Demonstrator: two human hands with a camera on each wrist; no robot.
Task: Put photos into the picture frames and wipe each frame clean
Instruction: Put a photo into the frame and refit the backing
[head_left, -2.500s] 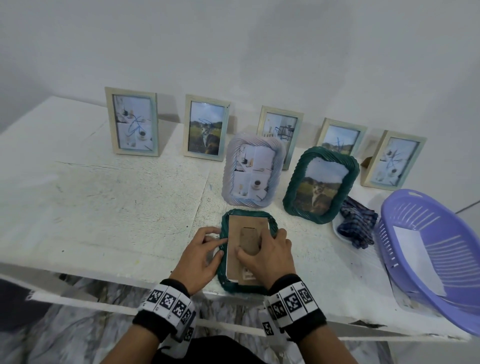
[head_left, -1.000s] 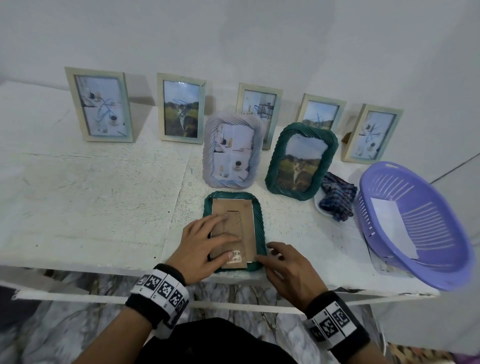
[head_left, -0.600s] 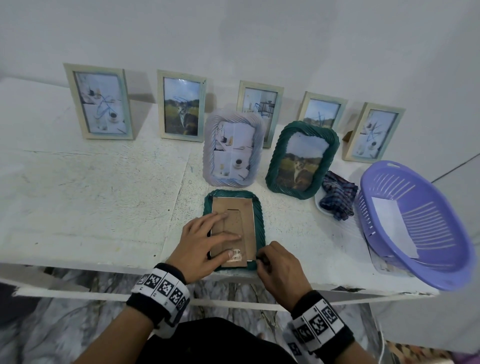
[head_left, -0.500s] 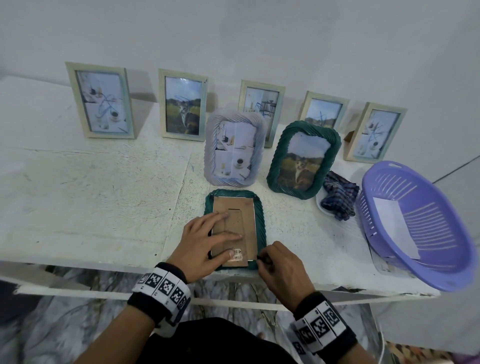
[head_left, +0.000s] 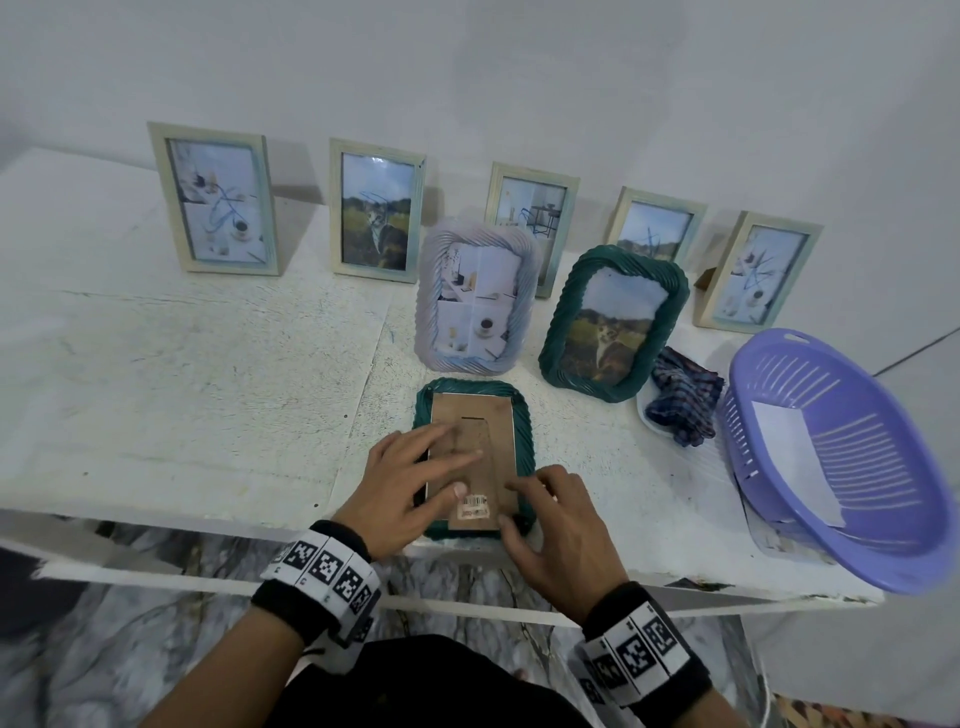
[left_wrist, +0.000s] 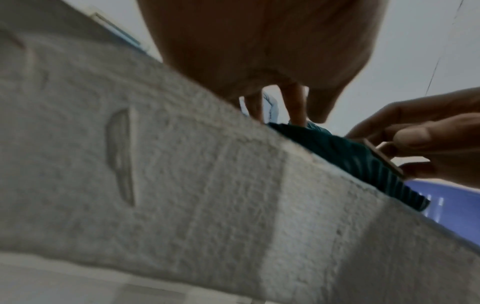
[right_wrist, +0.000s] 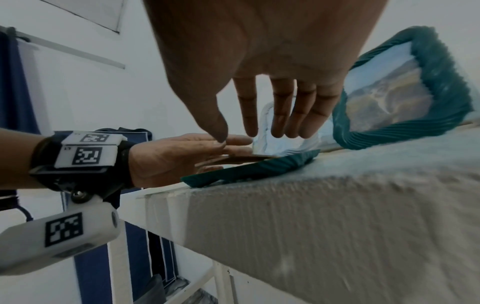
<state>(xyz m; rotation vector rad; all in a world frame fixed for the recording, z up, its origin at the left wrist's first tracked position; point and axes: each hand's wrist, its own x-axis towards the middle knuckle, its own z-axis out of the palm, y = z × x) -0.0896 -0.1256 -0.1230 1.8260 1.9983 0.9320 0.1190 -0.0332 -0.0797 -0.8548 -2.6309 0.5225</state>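
Observation:
A dark green picture frame (head_left: 525, 441) lies face down at the table's near edge, its brown backing board (head_left: 491, 421) facing up. My left hand (head_left: 423, 470) lies flat on the board with straight fingers, pressing it down. My right hand (head_left: 545, 501) is at the frame's near right corner with its fingers spread. Its thumb and index tip touch the board's corner there. In the left wrist view the board's edge (left_wrist: 383, 158) shows between that thumb and another finger. In the right wrist view the frame (right_wrist: 249, 170) lies below the straight fingers (right_wrist: 283, 115).
A lilac frame (head_left: 524, 291) and a second green frame (head_left: 675, 301) stand just behind, both with photos in them. Several cream frames (head_left: 265, 208) line the back wall. At the right are a checked cloth (head_left: 683, 402) and a purple basket (head_left: 841, 467) holding white paper. The white table (head_left: 182, 389) ends close to my wrists.
My left hand moved from the frame's left edge onto the board. My right hand left the board's middle, curled at the near right corner, and has now spread its fingers.

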